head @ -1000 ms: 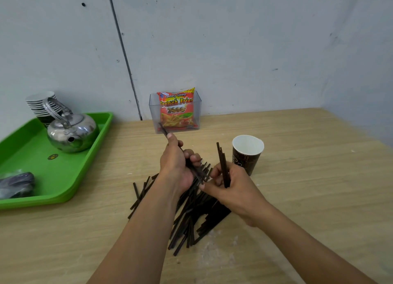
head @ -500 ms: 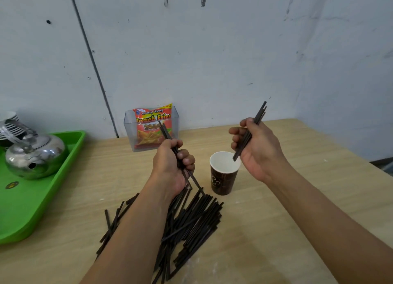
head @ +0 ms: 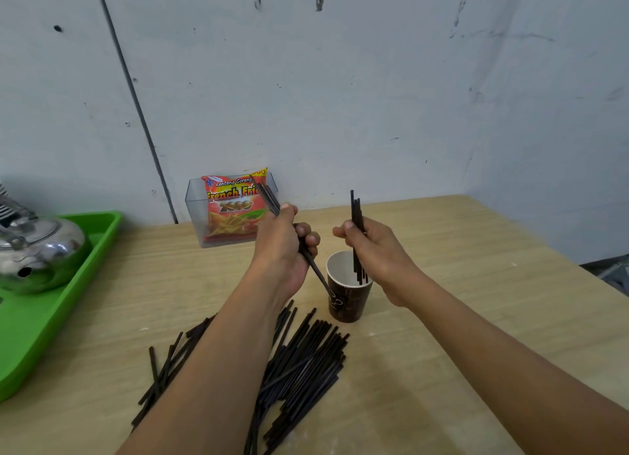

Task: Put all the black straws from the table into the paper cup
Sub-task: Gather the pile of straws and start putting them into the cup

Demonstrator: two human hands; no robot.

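Observation:
A dark paper cup (head: 347, 301) with a white inside stands upright on the wooden table (head: 459, 318). My right hand (head: 377, 253) grips a small upright bundle of black straws (head: 355, 216) just over the cup, their lower ends inside its mouth. My left hand (head: 286, 247) holds a few more black straws (head: 269, 196) slanted, lower tips beside the cup's left rim. A big pile of black straws (head: 299, 362) lies on the table in front of the cup, partly hidden by my left forearm.
A clear box with a red French fries packet (head: 231, 209) stands against the wall behind the hands. A green tray (head: 51, 318) with a metal kettle (head: 37, 250) sits at the left. The table's right edge runs near the wall corner.
My right hand has come down and turned its straws upright, lowering their ends into the cup. My left hand still holds its straws close to the cup.

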